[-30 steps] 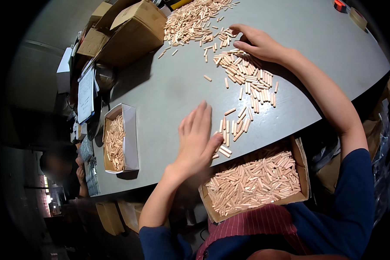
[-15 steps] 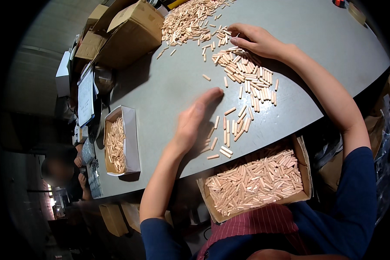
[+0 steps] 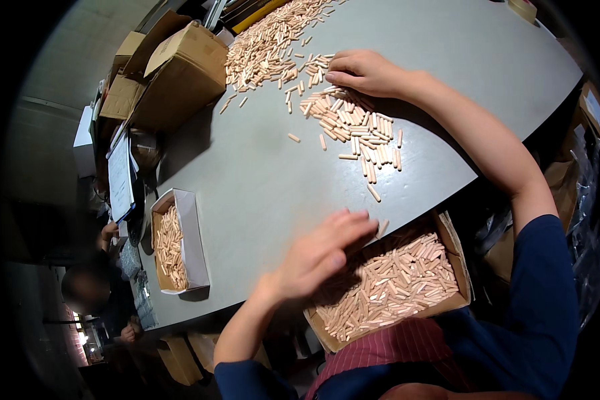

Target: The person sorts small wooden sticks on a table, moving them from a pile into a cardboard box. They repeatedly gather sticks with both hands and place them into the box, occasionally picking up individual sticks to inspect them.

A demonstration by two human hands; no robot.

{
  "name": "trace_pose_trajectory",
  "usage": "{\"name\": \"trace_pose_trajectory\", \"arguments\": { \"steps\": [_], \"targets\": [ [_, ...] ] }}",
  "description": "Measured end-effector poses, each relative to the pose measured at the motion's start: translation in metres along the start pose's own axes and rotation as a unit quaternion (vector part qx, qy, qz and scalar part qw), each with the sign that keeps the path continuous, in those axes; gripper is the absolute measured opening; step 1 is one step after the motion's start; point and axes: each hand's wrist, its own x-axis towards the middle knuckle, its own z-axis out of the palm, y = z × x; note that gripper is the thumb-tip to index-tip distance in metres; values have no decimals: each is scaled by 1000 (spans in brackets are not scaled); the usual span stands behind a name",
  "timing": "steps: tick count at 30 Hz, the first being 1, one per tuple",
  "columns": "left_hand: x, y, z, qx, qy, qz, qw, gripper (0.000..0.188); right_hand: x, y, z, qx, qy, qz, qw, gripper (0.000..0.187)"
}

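Note:
Small wooden dowel pins (image 3: 357,128) lie in a loose patch on the grey table, running toward its near edge. My right hand (image 3: 370,72) rests at the far end of this patch, fingers loosely bent and thumb apart, touching the pins. Blurred by motion, my left hand (image 3: 317,257) is at the near edge, its fingers stretched out over the rim of an open cardboard box (image 3: 461,267). Below the edge, this box is filled with the same pins. A couple of pins (image 3: 382,229) are by the left fingertips, over the box.
A bigger heap of pins (image 3: 267,50) lies at the back, beside a large cardboard carton (image 3: 183,80). At the left stands a white-sided box (image 3: 192,243) partly filled with pins. A clipboard (image 3: 121,177) is beyond it. Another person (image 3: 103,293) is at the far left.
My left hand has swept toward me to the table edge, and the pins near that edge have left the tabletop. My right hand stays among the pins. The view has shifted slightly.

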Motion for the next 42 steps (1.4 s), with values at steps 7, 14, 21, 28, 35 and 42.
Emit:
{"name": "trace_pose_trajectory", "arguments": {
  "steps": [7,14,21,28,35,42],
  "targets": [
    [-38,20,16,-328,73,-118,935,60,4,-2,3,24,15,25,999,39],
    [55,-1,31,388,42,14,921,60,3,6,14,23,123,14,992,42],
    [125,-21,24,462,116,-1,879,59,2,5,9,38,95,50,994,47],
    [131,-44,-7,457,127,-102,875,66,3,-1,5,78,36,63,994,39],
    [70,-31,-5,463,72,-61,882,72,3,1,7,62,24,45,997,38],
    [15,-8,-3,422,7,-27,906,68,2,-3,9,51,21,71,996,44]
  ]
}}
